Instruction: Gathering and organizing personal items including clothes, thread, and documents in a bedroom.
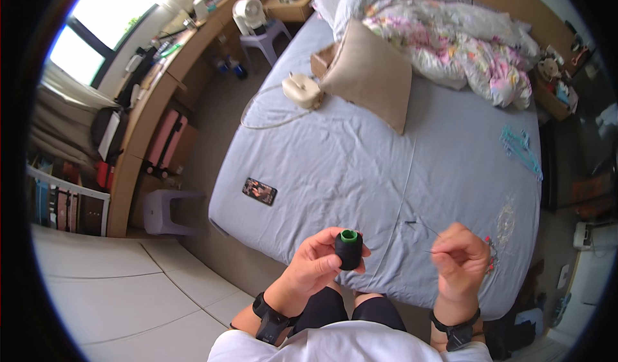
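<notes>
My left hand [321, 260] grips a spool of black thread [348, 253] with a green core, held upright over the near edge of the bed. To its right, my right hand [458, 260] is raised with thumb and forefinger pinched on a thin dark strand, perhaps thread or a needle; its exact kind is too small to tell. A small dark item [410, 222] lies on the sheet beyond, near another thin dark line that runs towards my right fingers. Both wrists wear black bands.
On the bed's grey-blue sheet [357, 169] lie a phone [259, 191], a cream handbag [302, 90], a beige cushion [372, 75], a floral quilt [454, 38] and blue cords [521, 149]. A plastic stool [166, 212] stands left of the bed, near a long wooden desk [145, 116].
</notes>
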